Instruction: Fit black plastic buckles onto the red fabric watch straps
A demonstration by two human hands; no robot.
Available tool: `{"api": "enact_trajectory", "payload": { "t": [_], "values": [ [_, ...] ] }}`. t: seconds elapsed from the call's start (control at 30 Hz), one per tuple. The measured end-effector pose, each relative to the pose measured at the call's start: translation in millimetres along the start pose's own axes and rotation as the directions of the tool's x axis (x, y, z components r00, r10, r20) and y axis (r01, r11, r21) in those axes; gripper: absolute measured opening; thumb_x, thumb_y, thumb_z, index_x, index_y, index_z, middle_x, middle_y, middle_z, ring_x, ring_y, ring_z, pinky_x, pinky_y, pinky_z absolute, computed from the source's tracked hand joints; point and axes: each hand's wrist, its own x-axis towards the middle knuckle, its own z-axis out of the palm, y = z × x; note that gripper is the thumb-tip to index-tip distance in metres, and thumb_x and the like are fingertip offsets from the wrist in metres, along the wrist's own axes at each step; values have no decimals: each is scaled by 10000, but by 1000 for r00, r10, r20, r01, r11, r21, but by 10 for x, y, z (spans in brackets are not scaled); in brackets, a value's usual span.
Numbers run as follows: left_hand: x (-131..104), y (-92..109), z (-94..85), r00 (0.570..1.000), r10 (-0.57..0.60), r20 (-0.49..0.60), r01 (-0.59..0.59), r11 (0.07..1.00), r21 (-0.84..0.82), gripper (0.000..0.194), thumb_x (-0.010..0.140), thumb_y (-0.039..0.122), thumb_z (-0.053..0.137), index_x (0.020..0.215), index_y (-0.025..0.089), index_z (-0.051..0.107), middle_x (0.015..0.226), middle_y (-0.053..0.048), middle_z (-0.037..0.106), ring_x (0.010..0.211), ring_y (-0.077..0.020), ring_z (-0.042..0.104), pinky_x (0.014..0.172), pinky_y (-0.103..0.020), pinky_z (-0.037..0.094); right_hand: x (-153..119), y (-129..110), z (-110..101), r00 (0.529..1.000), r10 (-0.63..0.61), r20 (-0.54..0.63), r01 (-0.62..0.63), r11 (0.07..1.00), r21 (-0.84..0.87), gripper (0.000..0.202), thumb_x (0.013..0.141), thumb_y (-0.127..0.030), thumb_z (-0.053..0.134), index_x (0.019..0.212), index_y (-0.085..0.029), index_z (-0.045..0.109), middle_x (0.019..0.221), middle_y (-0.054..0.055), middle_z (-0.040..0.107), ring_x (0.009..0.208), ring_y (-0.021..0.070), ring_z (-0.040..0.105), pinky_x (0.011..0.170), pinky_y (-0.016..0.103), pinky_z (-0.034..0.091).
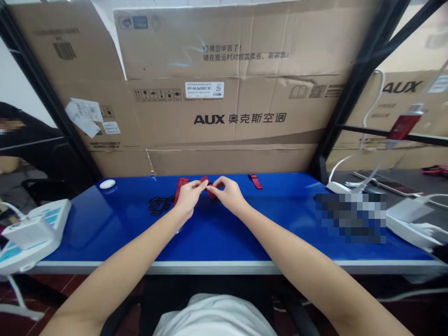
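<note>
Near the middle of the blue table, my left hand (189, 197) and my right hand (229, 192) meet at a red strap (211, 193) with a dark part on it. Both hands pinch this strap between thumb and fingers, and it hangs between them. Another red strap (181, 185) lies just behind my left hand, which partly covers it. To the left of that hand is a loose group of black buckles or rings (161, 204). A short red strap with a black end (256, 181) rests by itself behind and right of my right hand.
Tall cardboard (224, 161) stands along the table's back edge (280, 261). A white round object (107, 184) lies at the back left. White power strips (59, 233) with cables flank both sides. A blurred-out item sits at the right. A person in dark clothes (31, 144) is beyond the left frame post.
</note>
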Motion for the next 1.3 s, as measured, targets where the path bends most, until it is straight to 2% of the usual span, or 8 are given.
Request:
{"api": "enact_trajectory", "payload": {
  "t": [0.27,0.4,0.57,0.73,0.83,1.0,1.17,1.3],
  "values": [
    [-62,25,64,984,-118,132,149,956,-253,287,603,352,836,701,133,678,704,-30,666,650,-117,586,647,-234,448,-52,-5,138,977,-214,-11,196,913,-357,314,787,-273,614,1085,-176,597,1070,93,681,965,243,635,858,353,485],
    [-24,13,29,985,-168,29,170,961,-217,225,657,305,786,708,125,659,697,-54,670,623,-132,606,612,-247,473,-45,-20,132,980,-196,26,187,872,-452,295,830,-306,598,1097,-192,647,1070,77,716,951,254,655,874,357,480],
    [112,-89,-81,977,-155,-145,169,982,90,168,757,299,630,695,144,623,642,-52,646,586,-142,601,603,-274,482,-2,-21,-38,985,-81,152,145,864,-482,279,778,-351,704,1028,-224,700,980,56,743,889,247,683,792,330,505],
    [145,-122,-157,993,-110,-30,114,933,341,191,666,296,684,536,172,619,529,-23,595,612,-186,571,627,-298,437,122,150,-302,927,-29,374,183,905,-383,321,718,-285,784,1029,-230,726,992,37,743,914,222,681,821,303,506],
    [90,-90,-178,986,-37,164,-89,711,697,309,693,336,661,435,196,567,530,-39,578,708,-237,579,716,-337,433,242,289,-411,849,-36,528,242,913,-328,367,728,-266,778,1090,-249,718,1099,37,720,1013,224,659,904,316,490],
    [-15,41,-218,885,106,453,-462,313,830,318,816,337,563,536,191,604,762,-105,611,876,-288,583,855,-400,426,436,483,-544,868,140,477,142,850,-508,614,723,-198,764,1309,-217,583,1299,90,626,1186,259,587,1008,356,449],
    [47,91,-331,693,62,718,-654,472,591,157,820,232,574,878,226,719,1003,-84,670,953,-248,627,902,-353,443,264,555,-674,907,179,381,113,768,-630,453,769,-234,717,1209,-162,637,1255,123,643,1167,287,594,1002,389,455],
    [89,-10,-344,663,40,747,-611,606,509,180,823,311,627,944,262,751,1094,-66,707,1040,-252,642,973,-351,423,-4,519,-645,923,129,363,118,803,-584,381,873,-284,592,1222,-135,625,1291,143,618,1216,275,561,1041,390,426]
  ]
}}
